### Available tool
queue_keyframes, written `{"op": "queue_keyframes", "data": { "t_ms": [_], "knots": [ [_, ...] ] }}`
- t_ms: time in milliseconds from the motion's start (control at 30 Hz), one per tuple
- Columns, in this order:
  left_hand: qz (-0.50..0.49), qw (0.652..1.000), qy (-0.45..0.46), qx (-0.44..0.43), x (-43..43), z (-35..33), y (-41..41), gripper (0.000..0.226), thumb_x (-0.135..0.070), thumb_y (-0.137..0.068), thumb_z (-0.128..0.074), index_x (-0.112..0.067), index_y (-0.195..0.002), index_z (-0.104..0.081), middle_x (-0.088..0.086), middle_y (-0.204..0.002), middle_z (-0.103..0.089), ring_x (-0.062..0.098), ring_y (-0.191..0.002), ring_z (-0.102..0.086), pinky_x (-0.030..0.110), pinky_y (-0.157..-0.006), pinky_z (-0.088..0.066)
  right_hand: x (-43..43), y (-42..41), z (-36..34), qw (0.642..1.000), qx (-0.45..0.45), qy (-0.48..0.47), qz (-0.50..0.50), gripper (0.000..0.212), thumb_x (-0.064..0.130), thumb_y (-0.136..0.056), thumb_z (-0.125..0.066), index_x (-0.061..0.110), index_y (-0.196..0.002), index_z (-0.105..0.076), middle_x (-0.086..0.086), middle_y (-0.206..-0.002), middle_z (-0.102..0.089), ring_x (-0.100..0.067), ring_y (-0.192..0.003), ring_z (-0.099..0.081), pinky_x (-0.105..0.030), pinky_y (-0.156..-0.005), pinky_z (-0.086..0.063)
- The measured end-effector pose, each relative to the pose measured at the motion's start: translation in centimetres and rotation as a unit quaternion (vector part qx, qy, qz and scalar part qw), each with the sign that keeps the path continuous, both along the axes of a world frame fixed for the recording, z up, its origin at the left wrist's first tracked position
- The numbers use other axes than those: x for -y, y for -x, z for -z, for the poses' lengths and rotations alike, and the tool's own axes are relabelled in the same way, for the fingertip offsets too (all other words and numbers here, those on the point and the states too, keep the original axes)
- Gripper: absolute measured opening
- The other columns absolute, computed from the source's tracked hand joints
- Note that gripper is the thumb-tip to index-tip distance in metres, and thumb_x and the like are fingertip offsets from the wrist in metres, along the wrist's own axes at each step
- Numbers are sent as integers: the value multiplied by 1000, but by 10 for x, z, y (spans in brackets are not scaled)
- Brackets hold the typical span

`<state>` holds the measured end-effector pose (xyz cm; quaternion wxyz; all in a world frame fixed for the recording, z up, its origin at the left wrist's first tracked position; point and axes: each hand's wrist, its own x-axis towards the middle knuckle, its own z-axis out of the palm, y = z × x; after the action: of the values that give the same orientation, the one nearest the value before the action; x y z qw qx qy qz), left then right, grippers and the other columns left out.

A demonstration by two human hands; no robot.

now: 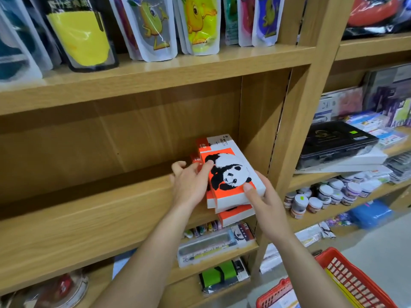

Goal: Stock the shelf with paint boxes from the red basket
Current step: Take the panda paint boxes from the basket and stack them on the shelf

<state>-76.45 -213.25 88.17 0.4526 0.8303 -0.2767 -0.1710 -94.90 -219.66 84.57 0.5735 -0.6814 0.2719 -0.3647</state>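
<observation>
Pouches (155, 25) with cartoon prints stand on the board above both hands. A wooden upright (295, 134) rises just right of the right hand (264, 196) and closes that side of the bay. Beyond the upright lie a black case (333, 141) and a cluster of small jars (322, 194). Below the hands, on the next board down, lie clear pen packs (213, 243). The red basket (355, 283) sits low under the right forearm, well apart from the shelf (89, 218).

The top paint box (229, 172), orange and white with a panda, lies between the two hands. The left hand (189, 185) grips its left long edge, fingers curled, with one fingertip on the printed face. The right hand holds its near right corner, thumb pressed on top and fingers wrapped beneath. Under and behind it lies an uneven stack of paint boxes (235, 215) of the same kind, with their near ends jutting past the shelf's front edge toward the wrists.

Left of the left hand, open board runs wide to the back panel. Right of the stack, only a narrow gap reaches the bay's side wall.
</observation>
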Motion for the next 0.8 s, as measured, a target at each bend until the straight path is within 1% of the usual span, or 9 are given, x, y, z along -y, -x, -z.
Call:
{"op": "queue_keyframes", "data": {
  "t_ms": [100,167,233,367,500,567,667,733,800],
  "knots": [
    [34,994,95,-45,-33,25,13,92,-87,-73,-39,-36,-149,-48,-12,-154,-44,9,-143,-37,35,-113,-29,-2,10,8,1000,-1,8,28,42,71,-90,-58,59,-130,-55,27,-123,-71,5,-112,-69,-10,-81,-56],
    [119,981,114,-106,-55,46,30,82,-96,-68,-44,-64,-143,-34,-41,-148,-42,-19,-134,-37,21,-106,-36,-7,20,25,999,-14,8,49,42,72,-93,-52,60,-133,-54,30,-131,-67,10,-120,-62,-14,-90,-55],
    [191,967,89,-141,-63,63,43,62,-87,-73,-57,-83,-128,-28,-60,-126,-45,-35,-114,-43,0,-83,-44,-12,29,50,997,-41,-6,69,43,67,-95,-49,58,-137,-52,32,-138,-61,14,-129,-54,-28,-107,-51],
    [200,980,10,-7,-44,83,43,86,-56,-68,-82,-56,-140,-34,-37,-125,-62,-17,-107,-61,-1,-75,-48,-10,24,76,992,-106,26,66,48,34,-105,-57,38,-152,-47,18,-150,-57,-2,-139,-53,-44,-115,-47],
    [179,974,-75,117,-10,89,27,99,-54,-72,-81,-31,-153,-29,-5,-148,-57,17,-122,-63,40,-96,-57,10,1,77,980,-172,79,61,63,21,-106,-56,28,-163,-31,48,-128,-59,11,-112,-62,-8,-92,-50],
    [179,977,-42,109,5,84,19,97,-58,-68,-80,-33,-150,-34,-8,-138,-64,16,-115,-66,37,-87,-57,16,-9,75,973,-183,116,76,64,18,-103,-60,24,-161,-35,28,-147,-55,12,-125,-54,-7,-99,-45],
    [171,980,7,102,29,79,10,101,-52,-63,-83,-34,-148,-31,-5,-141,-62,19,-119,-64,38,-89,-55,20,-15,78,962,-164,127,178,58,14,-99,-65,15,-154,-46,1,-149,-52,-9,-132,-54,-27,-106,-49],
    [173,978,7,114,46,79,4,104,-40,-66,-88,-31,-150,-28,0,-144,-61,27,-122,-64,44,-94,-55,23,-15,81,958,-158,125,206,55,13,-98,-63,11,-151,-50,-3,-150,-55,-19,-138,-52,-44,-114,-46],
    [180,978,19,103,60,80,-2,106,-36,-66,-90,-32,-151,-28,-2,-138,-66,27,-119,-66,43,-93,-55,28,-12,79,958,-176,124,188,58,21,-98,-59,12,-154,-48,5,-153,-51,-15,-144,-46,-40,-120,-40]
  ]
}}
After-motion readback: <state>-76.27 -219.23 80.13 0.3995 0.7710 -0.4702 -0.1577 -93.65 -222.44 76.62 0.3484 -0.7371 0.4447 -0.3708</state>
